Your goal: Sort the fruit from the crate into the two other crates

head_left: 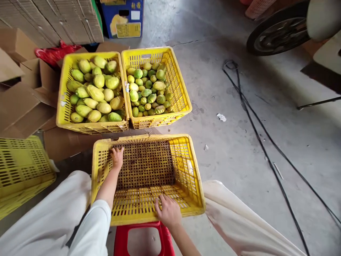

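Note:
A yellow plastic crate (195, 177) tilts toward me between my knees. No fruit shows inside it, and its perforated bottom has dark stains. My left hand (117, 157) reaches into the crate on the left, its fingers apart near the bottom and far wall; whether they touch is hard to tell. Over the near rim lies my right hand (168, 210), thumb and fingers bent over the edge and gripping it. Beneath that rim is a red plastic stool (121, 240).
Beyond stand two yellow crates, a left one (62, 110) and a right one (183, 103), holding yellow-green oval fruits (99, 81). Cardboard boxes (23, 106) and another yellow crate (23, 167) lie left. Black cable (255, 121) crosses the floor right, near a wheel (279, 33).

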A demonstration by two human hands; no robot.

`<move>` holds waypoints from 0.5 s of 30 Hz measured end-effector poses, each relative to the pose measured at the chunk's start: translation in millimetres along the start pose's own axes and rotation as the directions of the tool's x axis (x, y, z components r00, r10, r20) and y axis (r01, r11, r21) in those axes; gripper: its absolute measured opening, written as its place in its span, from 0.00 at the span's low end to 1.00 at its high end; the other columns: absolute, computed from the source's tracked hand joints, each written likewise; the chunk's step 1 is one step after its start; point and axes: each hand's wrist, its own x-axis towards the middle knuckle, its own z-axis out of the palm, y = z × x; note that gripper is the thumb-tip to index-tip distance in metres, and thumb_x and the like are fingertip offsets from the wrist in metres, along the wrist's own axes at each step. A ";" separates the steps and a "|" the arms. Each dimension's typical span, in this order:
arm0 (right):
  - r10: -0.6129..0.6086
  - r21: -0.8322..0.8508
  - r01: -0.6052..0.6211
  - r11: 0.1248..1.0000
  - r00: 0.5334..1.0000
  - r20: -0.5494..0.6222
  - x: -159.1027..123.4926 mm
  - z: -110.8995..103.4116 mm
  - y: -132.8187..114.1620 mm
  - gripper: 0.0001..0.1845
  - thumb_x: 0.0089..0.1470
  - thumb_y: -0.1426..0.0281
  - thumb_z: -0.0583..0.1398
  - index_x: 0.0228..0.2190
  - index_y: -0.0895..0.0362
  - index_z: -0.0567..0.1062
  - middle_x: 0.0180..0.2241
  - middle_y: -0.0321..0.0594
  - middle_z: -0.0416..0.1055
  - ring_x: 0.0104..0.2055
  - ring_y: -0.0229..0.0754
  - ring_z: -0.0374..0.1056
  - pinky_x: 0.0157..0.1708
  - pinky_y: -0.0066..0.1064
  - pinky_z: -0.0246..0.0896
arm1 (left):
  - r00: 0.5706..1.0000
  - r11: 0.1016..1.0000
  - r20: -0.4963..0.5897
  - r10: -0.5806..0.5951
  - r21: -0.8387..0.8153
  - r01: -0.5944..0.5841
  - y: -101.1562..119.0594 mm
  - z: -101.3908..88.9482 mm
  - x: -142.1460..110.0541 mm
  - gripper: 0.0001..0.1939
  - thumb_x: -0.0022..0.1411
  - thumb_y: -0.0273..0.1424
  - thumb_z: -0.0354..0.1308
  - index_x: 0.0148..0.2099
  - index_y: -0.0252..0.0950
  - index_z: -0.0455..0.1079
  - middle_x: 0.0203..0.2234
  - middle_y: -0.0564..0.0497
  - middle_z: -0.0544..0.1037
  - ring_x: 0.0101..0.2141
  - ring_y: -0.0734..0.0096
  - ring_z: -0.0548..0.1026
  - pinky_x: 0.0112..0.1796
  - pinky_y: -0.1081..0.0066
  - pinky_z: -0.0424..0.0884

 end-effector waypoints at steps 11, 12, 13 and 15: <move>0.132 0.129 -0.171 0.977 0.954 0.268 17.4 -35.9 -19.7 0.20 0.70 0.66 0.51 0.39 0.61 0.80 0.40 0.54 0.82 0.46 0.54 0.79 0.45 0.37 0.63 | 0.881 0.897 0.470 -0.049 -0.367 0.245 14.5 -43.5 -49.2 0.21 0.71 0.39 0.61 0.61 0.36 0.70 0.56 0.42 0.75 0.51 0.58 0.77 0.50 0.53 0.78; 0.137 0.155 -0.183 0.971 0.954 0.267 18.0 -36.1 -20.1 0.20 0.70 0.66 0.51 0.39 0.61 0.80 0.40 0.55 0.82 0.46 0.55 0.79 0.46 0.38 0.64 | 0.861 0.856 0.509 -0.009 -0.440 0.269 18.3 -51.9 -55.4 0.21 0.71 0.39 0.62 0.61 0.36 0.70 0.56 0.42 0.75 0.51 0.58 0.77 0.50 0.53 0.78; 0.142 0.187 -0.196 0.962 0.953 0.269 18.7 -35.9 -20.0 0.19 0.70 0.66 0.52 0.38 0.61 0.80 0.41 0.56 0.82 0.46 0.55 0.79 0.45 0.38 0.64 | 0.845 0.805 0.533 0.037 -0.517 0.291 22.8 -61.7 -62.4 0.21 0.71 0.39 0.61 0.61 0.36 0.70 0.56 0.42 0.75 0.50 0.58 0.77 0.49 0.53 0.78; 0.149 0.269 -0.226 0.936 0.948 0.280 22.0 -35.7 -18.6 0.16 0.67 0.68 0.55 0.35 0.61 0.80 0.40 0.58 0.82 0.45 0.56 0.79 0.44 0.39 0.65 | 0.827 0.676 0.543 0.149 -0.666 0.315 32.7 -86.0 -79.6 0.21 0.71 0.40 0.60 0.61 0.36 0.70 0.55 0.42 0.75 0.49 0.59 0.78 0.48 0.54 0.78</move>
